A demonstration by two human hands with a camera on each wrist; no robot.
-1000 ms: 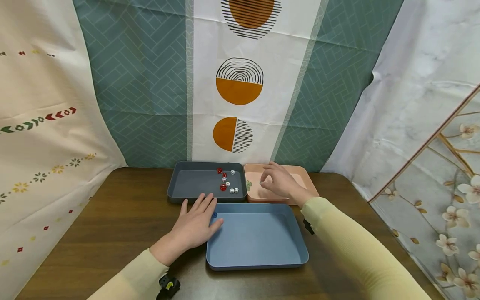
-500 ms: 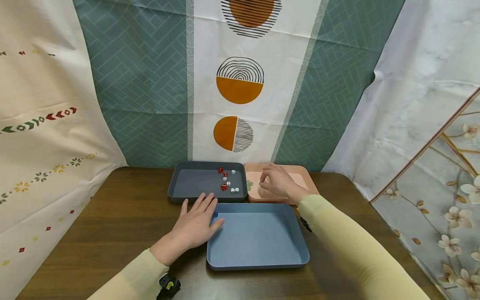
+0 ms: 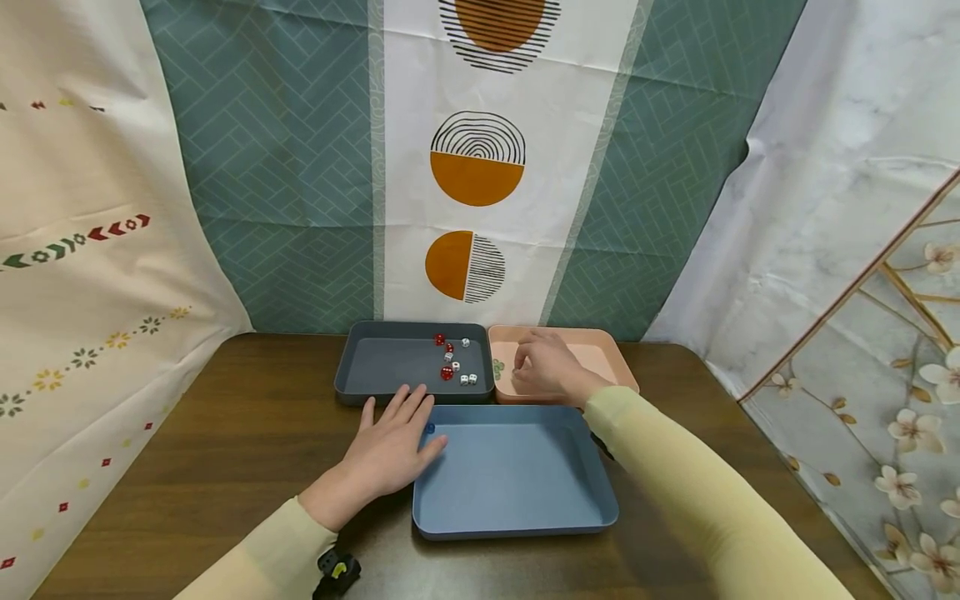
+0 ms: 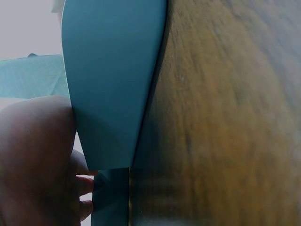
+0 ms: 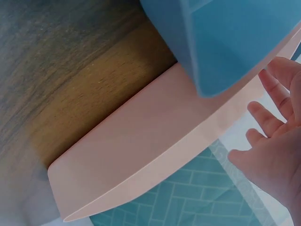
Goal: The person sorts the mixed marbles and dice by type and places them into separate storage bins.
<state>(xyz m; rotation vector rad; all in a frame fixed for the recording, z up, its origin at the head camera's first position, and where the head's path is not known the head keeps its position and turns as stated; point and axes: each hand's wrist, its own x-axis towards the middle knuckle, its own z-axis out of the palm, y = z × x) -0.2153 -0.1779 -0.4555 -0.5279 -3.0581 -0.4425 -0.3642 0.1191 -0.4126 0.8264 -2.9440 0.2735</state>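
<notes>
My left hand [image 3: 386, 450] lies with fingers spread over the left rim of the blue tray [image 3: 517, 475], fingertips reaching the front edge of the dark grey tray [image 3: 390, 360]. Beside its thumb and index finger, a small blue die [image 3: 430, 428] sits in the blue tray's corner. Over the peach tray [image 3: 600, 358] my right hand [image 3: 547, 364] pinches a tiny pale die between thumb and index finger, mostly hidden by the fingertips. In the right wrist view, the right hand's fingers [image 5: 268, 117] appear above the peach rim. Several red dice [image 3: 446, 373] and white dice [image 3: 468, 380] lie in the grey tray.
A green clover mark [image 3: 498, 368] shows at the peach tray's left side. All three trays stand on a brown wooden table [image 3: 247, 433], two at the back and the blue one in front. Patterned cloths [image 3: 285, 183] hang behind and at both sides.
My right hand has shifted slightly left and toward me over the peach tray, its pinch lower. The left hand stays in place. The dice in the grey tray have not moved.
</notes>
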